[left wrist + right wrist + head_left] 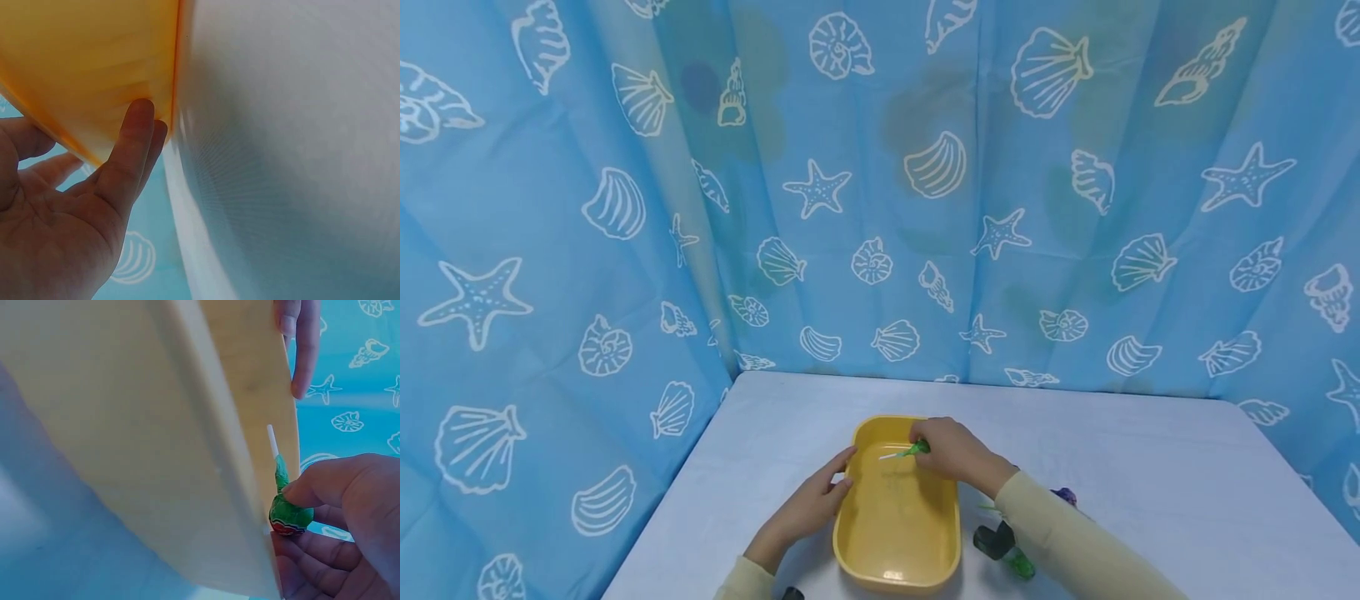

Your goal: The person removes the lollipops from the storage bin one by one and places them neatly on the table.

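A yellow oblong plastic tub [895,533] rests on the table. My left hand [808,504] holds its left side, with the thumb over the rim and fingers along the outer wall [81,69]. Over the far right part of the tub, my right hand [958,454] pinches a lollipop [291,515] in a green wrapper between thumb and fingers. The white stick [272,440] of the lollipop points left in the head view. Inside the tub, only the bare floor shows.
Right of the tub, partly under my right forearm, lie a black object [992,542], a green wrapped item [1021,566] and a purple item [1064,496]. Another dark object [792,593] shows at the bottom edge. A blue shell-print curtain [880,208] hangs behind the white table [1135,442].
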Available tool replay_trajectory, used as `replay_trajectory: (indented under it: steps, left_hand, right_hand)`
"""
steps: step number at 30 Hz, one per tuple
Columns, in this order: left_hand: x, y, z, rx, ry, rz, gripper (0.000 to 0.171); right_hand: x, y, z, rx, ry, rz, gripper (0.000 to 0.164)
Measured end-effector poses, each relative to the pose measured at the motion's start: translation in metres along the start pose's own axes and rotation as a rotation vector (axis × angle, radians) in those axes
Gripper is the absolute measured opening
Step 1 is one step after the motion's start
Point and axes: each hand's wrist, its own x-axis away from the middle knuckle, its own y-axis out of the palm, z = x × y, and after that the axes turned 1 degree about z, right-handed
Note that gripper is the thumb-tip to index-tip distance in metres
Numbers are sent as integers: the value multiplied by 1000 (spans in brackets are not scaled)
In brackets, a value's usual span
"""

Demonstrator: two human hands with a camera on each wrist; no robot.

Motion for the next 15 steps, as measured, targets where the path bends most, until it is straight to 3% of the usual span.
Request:
replay_trajectory:
  steps: [15]
  left_hand:
    - [0,1,-1,-1,-3,4,53]
  right_hand:
    - [18,-8,5,-57,20,20,17]
